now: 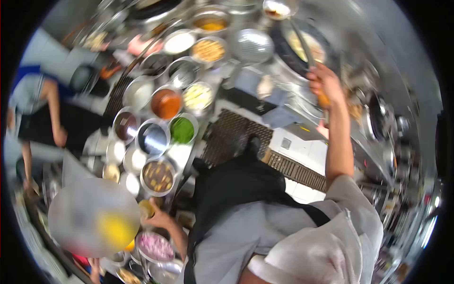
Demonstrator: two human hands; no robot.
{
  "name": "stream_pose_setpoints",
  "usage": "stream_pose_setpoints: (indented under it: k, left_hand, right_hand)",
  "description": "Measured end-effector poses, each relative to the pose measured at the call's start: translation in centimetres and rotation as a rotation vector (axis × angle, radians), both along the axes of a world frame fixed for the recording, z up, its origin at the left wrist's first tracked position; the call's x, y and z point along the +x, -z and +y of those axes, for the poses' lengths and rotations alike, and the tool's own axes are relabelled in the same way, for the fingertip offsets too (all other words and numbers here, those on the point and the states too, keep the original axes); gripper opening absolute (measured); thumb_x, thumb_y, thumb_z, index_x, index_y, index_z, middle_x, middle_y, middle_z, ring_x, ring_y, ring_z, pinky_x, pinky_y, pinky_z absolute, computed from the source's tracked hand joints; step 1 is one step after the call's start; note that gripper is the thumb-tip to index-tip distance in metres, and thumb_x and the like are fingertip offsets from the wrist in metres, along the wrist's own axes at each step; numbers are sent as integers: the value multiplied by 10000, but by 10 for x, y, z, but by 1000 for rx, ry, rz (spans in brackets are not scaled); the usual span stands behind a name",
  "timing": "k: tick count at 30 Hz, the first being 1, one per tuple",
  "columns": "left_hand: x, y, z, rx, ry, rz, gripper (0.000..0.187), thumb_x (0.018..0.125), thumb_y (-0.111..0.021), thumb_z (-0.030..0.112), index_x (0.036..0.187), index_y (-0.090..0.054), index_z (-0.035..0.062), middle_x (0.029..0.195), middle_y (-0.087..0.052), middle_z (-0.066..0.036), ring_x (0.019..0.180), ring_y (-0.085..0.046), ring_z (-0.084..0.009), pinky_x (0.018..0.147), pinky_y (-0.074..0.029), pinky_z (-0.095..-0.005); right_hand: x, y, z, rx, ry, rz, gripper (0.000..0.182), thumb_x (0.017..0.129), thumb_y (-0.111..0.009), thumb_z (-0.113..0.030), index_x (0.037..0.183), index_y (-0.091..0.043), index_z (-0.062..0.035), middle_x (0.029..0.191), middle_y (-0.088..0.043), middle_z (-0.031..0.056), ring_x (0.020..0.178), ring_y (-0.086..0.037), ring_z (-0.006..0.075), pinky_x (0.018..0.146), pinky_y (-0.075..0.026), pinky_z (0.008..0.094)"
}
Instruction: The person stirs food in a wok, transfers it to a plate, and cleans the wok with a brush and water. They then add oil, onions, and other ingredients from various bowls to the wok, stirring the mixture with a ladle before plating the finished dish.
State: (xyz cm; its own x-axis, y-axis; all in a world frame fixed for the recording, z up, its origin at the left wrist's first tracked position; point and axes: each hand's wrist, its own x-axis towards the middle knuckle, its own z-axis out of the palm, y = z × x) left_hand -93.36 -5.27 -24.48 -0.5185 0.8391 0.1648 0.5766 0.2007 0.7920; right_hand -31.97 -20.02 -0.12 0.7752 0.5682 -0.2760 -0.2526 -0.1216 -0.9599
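Note:
My right hand (326,83) is closed around the orange-ended handle of a ladle (305,45), stretched out at the upper right. The ladle's bowl, with some reddish-brown content, reaches past the far rim of a dark wok (283,52). Something pale and creamy lies in this wok. Down at the left, my left hand (160,218) has its fingers curled against a small yellowish container (146,208); blur hides the container's details. Near it are a bowl of chopped pink onion (156,246) and a bowl of brown liquid with pale chunks (158,178).
Steel bowls crowd the left counter, including red sauce (166,103), chopped greens (182,129) and pale cubes (197,96). A perforated skimmer (253,46) lies beside the wok. Another person (35,104) stands across the counter. A blurred grey disc (75,213) covers the lower left.

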Motion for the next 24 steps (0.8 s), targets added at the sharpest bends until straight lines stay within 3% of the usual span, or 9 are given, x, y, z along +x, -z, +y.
stream_pose_setpoints:
  k: [2, 5, 7, 9, 14, 17, 18, 21, 24]
  left_hand:
    - [-2, 19, 25, 113, 22, 65, 759, 734, -877, 316, 1282, -508, -57, 1244, -603, -235, 1094, -616, -337, 983, -481, -436]
    - [-28, 4, 53, 227, 179, 302, 693, 731, -874, 253, 1266, -549, -45, 1216, -645, -186, 1071, -632, -307, 983, -478, -407]
    - [4, -80, 47, 170, 340, 285, 671, 736, -864, 217, 1274, -551, -33, 1210, -649, -172, 1055, -636, -294, 974, -479, -414]
    - [65, -164, 40, 366, 437, 412, 677, 758, -852, 213, 1299, -525, -28, 1212, -634, -182, 1048, -628, -293, 953, -488, -432]
    - [246, -243, 51, 530, 870, 325, 631, 805, -818, 137, 1319, -490, -23, 1254, -580, -160, 1113, -571, -250, 1036, -426, -408]
    - [387, -239, 43, 251, 1320, -23, 524, 812, -786, 72, 1269, -539, 9, 1217, -596, -88, 1095, -567, -184, 983, -450, -341]
    - [437, -244, 30, 188, 1387, 121, 511, 789, -802, 84, 1236, -565, 10, 1165, -626, -90, 1039, -588, -173, 945, -466, -331]
    - [576, -223, 14, 88, 1606, 450, 593, 716, -852, 256, 1186, -586, 10, 1020, -700, -143, 889, -670, -224, 830, -526, -355]
    - [694, -212, -22, 111, 1701, 777, 627, 651, -845, 389, 1116, -622, 32, 962, -709, -216, 931, -680, -398, 814, -531, -449]
  right_hand:
    - [46, 11, -27, -266, 24, -297, 244, 959, -541, -138, 1167, -479, -25, 721, -450, -29, 526, -412, 63, 421, -369, 238]
    - [104, 17, -76, -762, 42, -705, 388, 906, -562, -169, 1219, -516, 55, 905, -670, 248, 723, -690, 310, 630, -541, 430]
    - [128, 43, -112, -858, 118, -947, 433, 896, -548, -173, 1285, -506, 12, 1054, -644, 332, 944, -675, 416, 828, -520, 481]
    - [164, 93, -140, -794, 140, -811, 524, 895, -535, -185, 1390, -456, -31, 1043, -640, 339, 1007, -635, 458, 916, -483, 510]
    - [183, 133, -178, -702, 193, -601, 547, 898, -531, -198, 1397, -425, 2, 1013, -651, 321, 969, -642, 456, 888, -497, 498]
    - [205, 171, -202, -441, 247, -366, 540, 899, -546, -207, 1378, -431, 12, 1022, -649, 318, 1004, -620, 472, 904, -486, 496]
    - [205, 172, -207, -420, 277, -349, 540, 899, -546, -207, 1378, -431, 12, 1022, -649, 318, 1004, -620, 472, 904, -486, 496]
    - [189, 154, -222, -474, 286, -434, 529, 901, -574, -202, 1356, -444, 35, 913, -675, 267, 809, -682, 401, 742, -540, 460]
    - [177, 140, -233, -55, 241, -48, 492, 934, -577, -177, 1343, -449, 64, 674, -550, 61, 463, -507, 117, 407, -425, 307]
